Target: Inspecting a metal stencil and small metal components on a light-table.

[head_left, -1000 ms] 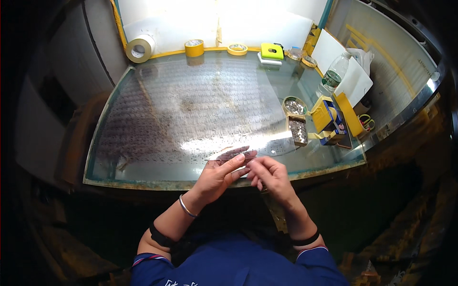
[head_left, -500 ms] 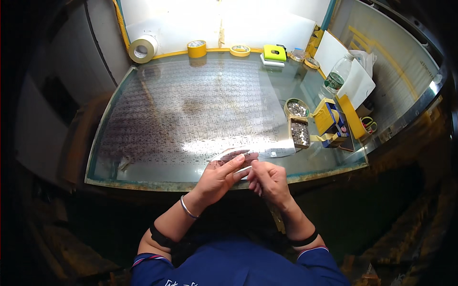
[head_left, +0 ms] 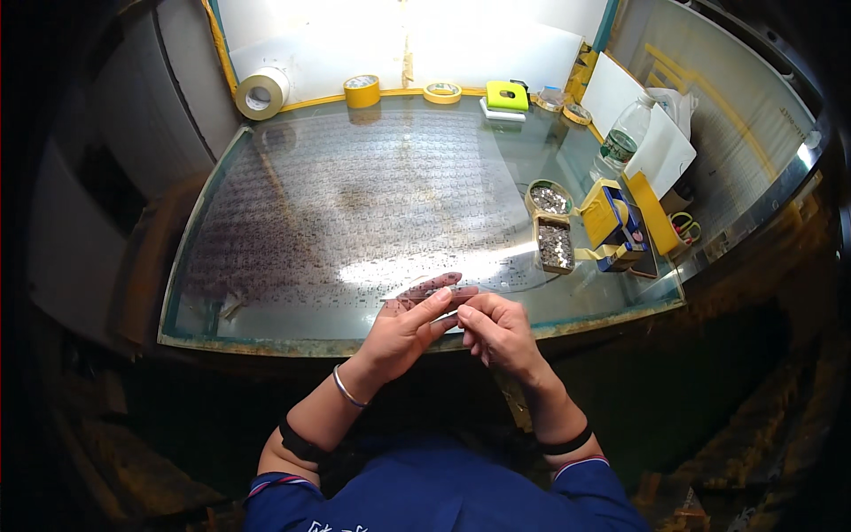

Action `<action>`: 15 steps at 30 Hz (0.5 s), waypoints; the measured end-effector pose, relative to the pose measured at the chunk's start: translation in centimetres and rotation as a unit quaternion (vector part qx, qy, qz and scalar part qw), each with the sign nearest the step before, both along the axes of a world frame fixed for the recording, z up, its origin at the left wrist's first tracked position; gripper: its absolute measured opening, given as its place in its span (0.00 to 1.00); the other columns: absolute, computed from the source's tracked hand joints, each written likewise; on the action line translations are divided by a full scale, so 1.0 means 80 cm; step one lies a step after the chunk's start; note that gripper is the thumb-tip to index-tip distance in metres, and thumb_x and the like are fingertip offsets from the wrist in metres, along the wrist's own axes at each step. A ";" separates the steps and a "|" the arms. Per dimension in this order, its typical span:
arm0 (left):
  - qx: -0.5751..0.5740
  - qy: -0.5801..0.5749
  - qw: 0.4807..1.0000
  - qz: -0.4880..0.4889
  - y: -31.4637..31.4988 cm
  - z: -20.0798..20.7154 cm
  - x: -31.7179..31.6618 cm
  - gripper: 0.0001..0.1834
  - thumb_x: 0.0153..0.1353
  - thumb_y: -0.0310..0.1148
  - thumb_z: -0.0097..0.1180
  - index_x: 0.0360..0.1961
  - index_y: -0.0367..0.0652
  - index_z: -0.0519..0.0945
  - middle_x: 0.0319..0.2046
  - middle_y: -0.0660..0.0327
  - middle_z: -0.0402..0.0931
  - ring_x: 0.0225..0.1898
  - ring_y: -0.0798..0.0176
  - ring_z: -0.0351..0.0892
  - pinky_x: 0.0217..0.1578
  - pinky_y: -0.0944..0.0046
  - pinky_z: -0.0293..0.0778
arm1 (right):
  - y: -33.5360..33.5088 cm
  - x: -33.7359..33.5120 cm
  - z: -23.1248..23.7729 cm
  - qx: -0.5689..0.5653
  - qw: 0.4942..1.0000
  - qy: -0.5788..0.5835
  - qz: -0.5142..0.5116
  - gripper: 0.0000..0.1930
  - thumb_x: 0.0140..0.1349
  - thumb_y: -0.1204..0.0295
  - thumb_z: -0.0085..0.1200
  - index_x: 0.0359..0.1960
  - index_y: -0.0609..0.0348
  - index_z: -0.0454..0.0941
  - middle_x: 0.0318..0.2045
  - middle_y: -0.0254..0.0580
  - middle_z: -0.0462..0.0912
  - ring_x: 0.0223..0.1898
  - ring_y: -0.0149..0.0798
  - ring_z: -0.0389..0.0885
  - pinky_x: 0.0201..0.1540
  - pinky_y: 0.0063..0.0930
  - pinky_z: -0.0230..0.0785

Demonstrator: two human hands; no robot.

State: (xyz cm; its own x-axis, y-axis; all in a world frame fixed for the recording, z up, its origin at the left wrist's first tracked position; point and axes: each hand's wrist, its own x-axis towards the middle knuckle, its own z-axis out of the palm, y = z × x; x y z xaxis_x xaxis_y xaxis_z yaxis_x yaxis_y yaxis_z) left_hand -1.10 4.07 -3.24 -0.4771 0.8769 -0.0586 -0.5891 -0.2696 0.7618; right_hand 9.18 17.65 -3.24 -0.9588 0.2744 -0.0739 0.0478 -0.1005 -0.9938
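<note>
A large transparent film (head_left: 355,195) printed with rows of small dark marks lies over the glass-topped table. At its near edge my left hand (head_left: 406,326) grips it, thumb on top and fingers showing through from beneath. Close beside, my right hand (head_left: 503,330) is closed in a pinch, thumb against forefinger, its tips almost at the left fingers. Whatever lies between those right fingertips is too small or hidden to make out. Bright glare covers part of the film just beyond both hands.
To the right stand a round tin (head_left: 550,198) and a square box (head_left: 556,246) of small shiny pieces, beside a yellow-and-blue tape dispenser (head_left: 612,222). A plastic bottle (head_left: 622,137) is behind. Tape rolls (head_left: 362,91) and a lime-green hole punch (head_left: 506,95) line the back.
My right hand has shifted slightly left and down, its fingertips lower by the left fingers. The film's near right corner catches the light differently. My left hand keeps its grip.
</note>
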 end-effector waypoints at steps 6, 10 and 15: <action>0.004 -0.005 1.000 0.004 0.001 -0.001 0.001 0.16 0.66 0.30 0.44 0.54 0.39 0.68 0.50 0.50 0.71 0.53 0.57 0.70 0.53 0.56 0.68 | -0.006 0.003 0.002 0.027 0.999 -0.007 -0.019 0.15 0.66 0.64 0.44 0.28 0.61 0.75 0.13 0.32 0.73 0.12 0.21 0.67 0.13 0.14 0.58; 0.007 -0.014 1.000 0.002 0.001 -0.001 0.001 0.15 0.66 0.31 0.44 0.52 0.39 0.69 0.50 0.50 0.72 0.53 0.57 0.70 0.53 0.57 0.68 | -0.008 0.002 -0.006 -0.025 0.999 0.017 -0.037 0.18 0.67 0.62 0.40 0.28 0.63 0.74 0.16 0.36 0.74 0.14 0.24 0.70 0.15 0.14 0.60; 0.010 -0.020 1.000 0.003 0.001 -0.003 0.000 0.14 0.66 0.31 0.44 0.51 0.39 0.70 0.49 0.51 0.72 0.53 0.59 0.71 0.54 0.58 0.68 | -0.001 0.003 -0.004 -0.062 0.996 0.071 0.008 0.18 0.67 0.64 0.38 0.30 0.66 0.74 0.20 0.41 0.76 0.17 0.27 0.73 0.18 0.14 0.64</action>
